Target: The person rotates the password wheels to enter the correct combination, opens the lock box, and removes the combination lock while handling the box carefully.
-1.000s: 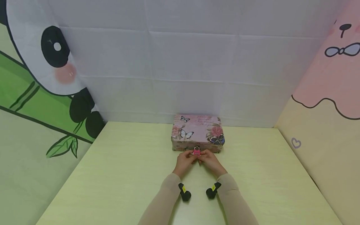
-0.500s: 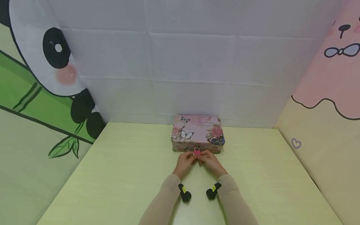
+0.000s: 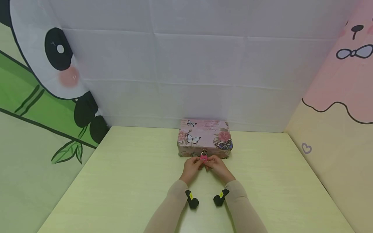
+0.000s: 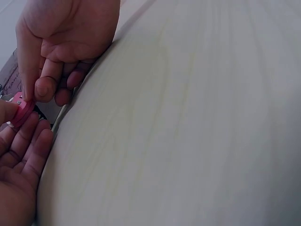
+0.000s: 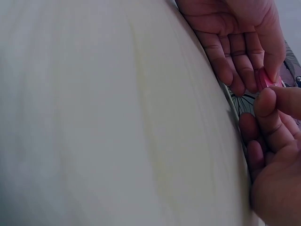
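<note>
A small pink combination padlock (image 3: 204,158) with a silver shackle is at the front latch of a pink box (image 3: 205,131) printed with butterflies and flowers. My left hand (image 3: 192,168) pinches the padlock's left side; in the left wrist view its thumb lies on the pink body (image 4: 22,110) with the fingers underneath. From the other side my right hand (image 3: 219,167) pinches it between thumb and index finger, its remaining fingers curled below, as the right wrist view shows. Whether the shackle is fastened is too small to tell.
The box stands on a pale wooden table (image 3: 140,181), close to the white back wall (image 3: 198,64). Cartoon-printed panels rise at left and right. Each sleeved wrist carries a black camera (image 3: 192,201).
</note>
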Motion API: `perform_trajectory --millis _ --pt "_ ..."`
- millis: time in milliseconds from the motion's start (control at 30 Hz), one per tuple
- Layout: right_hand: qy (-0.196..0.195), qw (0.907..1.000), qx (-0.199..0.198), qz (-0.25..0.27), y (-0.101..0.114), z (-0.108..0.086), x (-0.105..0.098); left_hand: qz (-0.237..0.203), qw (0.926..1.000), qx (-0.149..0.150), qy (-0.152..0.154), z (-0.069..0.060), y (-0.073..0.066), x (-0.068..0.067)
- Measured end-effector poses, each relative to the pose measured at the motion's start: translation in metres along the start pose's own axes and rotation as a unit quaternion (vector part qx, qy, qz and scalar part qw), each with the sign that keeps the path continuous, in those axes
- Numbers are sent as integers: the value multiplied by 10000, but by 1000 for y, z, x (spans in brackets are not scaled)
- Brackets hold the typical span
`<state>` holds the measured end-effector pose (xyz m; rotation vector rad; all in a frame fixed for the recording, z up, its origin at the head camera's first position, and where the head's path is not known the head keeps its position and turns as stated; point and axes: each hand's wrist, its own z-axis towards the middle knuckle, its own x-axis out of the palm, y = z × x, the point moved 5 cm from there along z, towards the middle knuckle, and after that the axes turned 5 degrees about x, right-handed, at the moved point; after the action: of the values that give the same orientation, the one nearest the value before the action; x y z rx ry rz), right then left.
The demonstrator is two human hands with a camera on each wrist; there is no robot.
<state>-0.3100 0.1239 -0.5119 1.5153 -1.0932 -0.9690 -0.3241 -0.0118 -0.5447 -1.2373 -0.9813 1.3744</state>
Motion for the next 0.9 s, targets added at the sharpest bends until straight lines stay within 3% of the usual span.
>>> perform_trajectory --millis 400,633,900 --pt "-72 9996 -243 100 -21 15 -4 -205 9998 -85 -3 0 0 0" --pt "-162 9997 -166 66 -22 15 -4 -366 9986 -361 -119 -1 -3 0" --pt "-54 9999 -141 35 7 -6 3 -437 9985 -294 -125 -2 -2 -1"
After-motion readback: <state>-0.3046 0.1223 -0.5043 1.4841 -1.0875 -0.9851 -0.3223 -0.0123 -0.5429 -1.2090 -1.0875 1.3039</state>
